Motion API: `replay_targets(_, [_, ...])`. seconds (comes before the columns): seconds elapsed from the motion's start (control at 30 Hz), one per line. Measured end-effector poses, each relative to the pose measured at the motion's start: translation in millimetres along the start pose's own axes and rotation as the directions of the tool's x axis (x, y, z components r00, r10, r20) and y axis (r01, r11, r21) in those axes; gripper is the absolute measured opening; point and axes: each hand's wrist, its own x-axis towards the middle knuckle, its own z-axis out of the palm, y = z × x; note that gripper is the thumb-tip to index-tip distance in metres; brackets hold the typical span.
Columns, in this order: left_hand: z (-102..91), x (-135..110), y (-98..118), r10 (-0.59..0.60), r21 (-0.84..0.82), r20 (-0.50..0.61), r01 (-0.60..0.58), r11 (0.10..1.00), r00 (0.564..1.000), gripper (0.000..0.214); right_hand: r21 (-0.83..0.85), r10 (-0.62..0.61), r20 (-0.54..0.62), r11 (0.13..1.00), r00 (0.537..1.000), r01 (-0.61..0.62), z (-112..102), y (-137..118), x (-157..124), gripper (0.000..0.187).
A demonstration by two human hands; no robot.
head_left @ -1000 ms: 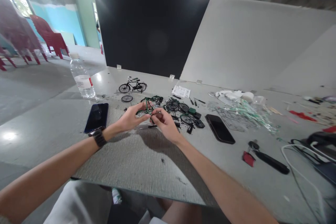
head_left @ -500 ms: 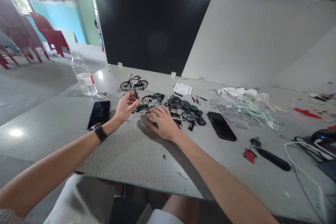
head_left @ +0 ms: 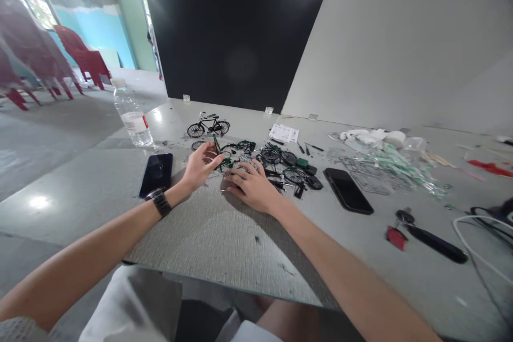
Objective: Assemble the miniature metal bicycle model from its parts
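Observation:
My left hand (head_left: pixel 200 164) hovers with curled fingers beside a green metal bicycle frame piece (head_left: pixel 224 163), whose thin stem (head_left: pixel 217 144) sticks up past my fingertips. My right hand (head_left: pixel 254 187) lies palm down on the edge of the scattered model parts, and its fingers hide whatever is beneath them. Small spoked wheels (head_left: pixel 270 155) and other black and green pieces spread to its right. A finished black model bicycle (head_left: pixel 208 127) stands beyond both hands. A grey textured mat (head_left: pixel 212 235) lies under my forearms.
A dark phone (head_left: pixel 155 175) lies left of my wrist, and a black phone (head_left: pixel 348 190) lies right of the parts. Also present are a plastic water bottle (head_left: pixel 132 117), an instruction sheet (head_left: pixel 284 132), a clear parts sprue (head_left: pixel 377 176), and a black-handled tool (head_left: pixel 436 243).
My hands have come down from holding the green frame up together and are now apart near the table. The view has also shifted slightly.

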Motion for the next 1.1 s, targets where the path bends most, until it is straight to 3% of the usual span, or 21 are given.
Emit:
replay_targets(0.57, [3.5, -1.9, -6.7, -0.003, 0.005, 0.053, 0.003, 1.0, 0.999, 0.045, 0.026, 0.018, 0.043, 0.999, 0.999, -0.019, 6.7, 1.7, 2.2, 0.043])
replay_targets(0.8, [4.7, -4.1, -0.2, -0.018, -0.003, 0.031, 0.018, 1.0, 0.999, 0.041, 0.123, 0.049, -0.151, 0.992, 0.987, -0.03, 9.9, 15.1, 2.7, 0.034])
replay_targets(0.97, [5.4, -7.9, 6.8, 0.004, 0.064, 0.083, -0.009, 0.998, 0.997, 0.037, 0.293, 0.082, -0.313, 0.956, 0.946, 0.015, 0.7, 16.1, 0.2, 0.022])
replay_targets(1.1, [6.4, -9.6, 9.6, 0.04, 0.079, 0.12, -0.049, 0.996, 0.992, 0.033, 0.422, 0.201, -0.379, 0.906, 0.904, -0.024, -1.9, 7.7, -0.1, 0.018])
